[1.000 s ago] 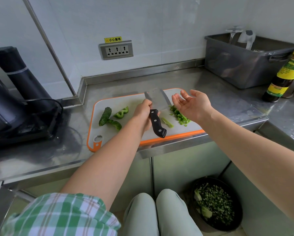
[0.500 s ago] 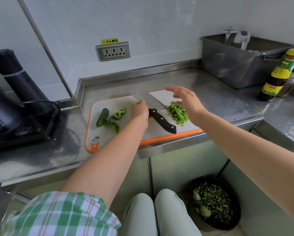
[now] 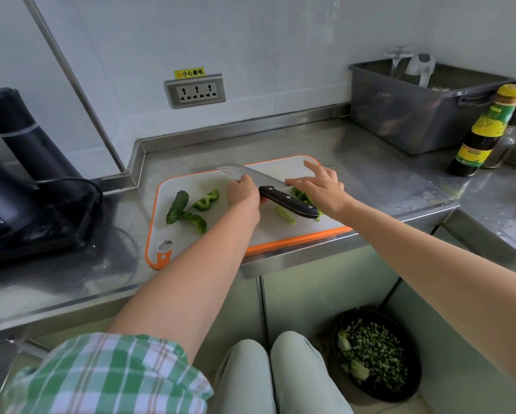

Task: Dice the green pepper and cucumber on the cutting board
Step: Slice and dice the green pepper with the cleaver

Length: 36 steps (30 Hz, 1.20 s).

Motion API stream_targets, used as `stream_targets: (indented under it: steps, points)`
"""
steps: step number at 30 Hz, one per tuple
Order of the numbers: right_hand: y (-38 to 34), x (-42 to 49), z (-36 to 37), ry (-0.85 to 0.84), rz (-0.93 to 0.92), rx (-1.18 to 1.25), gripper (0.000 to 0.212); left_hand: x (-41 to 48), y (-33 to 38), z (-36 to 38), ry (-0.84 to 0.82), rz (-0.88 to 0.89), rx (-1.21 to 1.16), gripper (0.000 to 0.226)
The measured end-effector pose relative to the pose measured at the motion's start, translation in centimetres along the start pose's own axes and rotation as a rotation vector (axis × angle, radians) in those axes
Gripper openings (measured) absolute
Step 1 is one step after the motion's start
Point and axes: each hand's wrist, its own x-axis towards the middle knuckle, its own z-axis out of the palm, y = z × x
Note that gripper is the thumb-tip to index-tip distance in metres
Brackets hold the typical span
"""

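Below the board's (image 3: 179, 237) near edge, a bin (image 3: 415, 375) of chopped greens sits on the floor. That orange edge lies right at the counter (image 3: 370, 180) lip, so the diced pepper (image 3: 300, 195), close to it, could spill if swept hard. On the board, the left hand (image 3: 244, 195) curls round the knife (image 3: 289, 201) where blade meets handle, the handle sticking out free. The right hand (image 3: 321, 188) lies open, fingers spread over the heap. I'd say it's being tidied: keep the blade's edge turned from those fingers. The cucumber (image 3: 177, 206) and pepper strips (image 3: 206, 201) wait at the board's left end. Beyond the board, bare counter runs to the wall (image 3: 280, 55); tub (image 3: 415, 121) and bottle (image 3: 483, 135) stand well to its right.
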Motion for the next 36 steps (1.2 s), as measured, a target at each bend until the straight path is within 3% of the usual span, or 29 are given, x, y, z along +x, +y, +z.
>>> stream_targets:
  steps: [4,7,9,11,13,15,16,18,21,23,29,36]
  points:
    - [-0.7,-0.2,-0.2,0.132,0.017,0.01,0.038,0.1,0.0,-0.3,0.002,0.03,0.054,0.02]
    - [-2.5,-0.8,-1.2,-0.003,-0.075,0.23,0.035,0.1,0.1,-0.5,0.009,0.117,0.17,0.032]
    - [-3.7,-1.3,-1.3,-0.179,-0.074,0.098,0.045,-0.1,0.2,-0.5,-0.01,0.158,0.184,0.033]
    - [-4.2,-1.5,-0.7,-0.208,-0.099,-0.153,0.052,-0.3,0.5,-0.4,-0.05,0.201,0.184,0.033]
    - [-4.5,-1.6,-0.1,-0.093,-0.121,-0.138,0.037,-0.7,0.8,-0.4,-0.121,0.212,0.134,0.03]
    - [-4.6,-1.7,0.1,0.034,-0.042,0.145,0.012,-1.0,0.7,-0.6,-0.217,0.227,0.116,0.024]
    - [-4.6,-1.7,0.0,0.08,0.016,0.289,0.01,-1.1,0.6,-0.8,-0.26,0.294,0.195,0.02]
    - [-4.2,-1.6,-0.4,0.151,0.076,0.441,0.014,-0.5,-0.2,-1.6,-0.35,0.538,0.57,0.022]
    - [-3.6,-1.6,-1.0,0.179,0.091,0.477,0.021,0.1,-1.9,-2.3,-0.515,0.789,1.16,0.034]
    - [-3.3,-1.7,-1.0,0.173,0.103,0.506,0.018,0.0,-2.6,-2.2,-0.542,0.877,1.324,0.031]
    - [-3.6,-1.9,-0.6,0.105,0.157,0.479,0.014,0.8,-2.6,-3.1,-0.386,0.917,1.255,0.009]
    - [-4.7,-2.0,0.3,-0.051,0.173,0.02,0.022,2.0,-3.5,-5.9,-0.224,0.867,1.089,0.016]
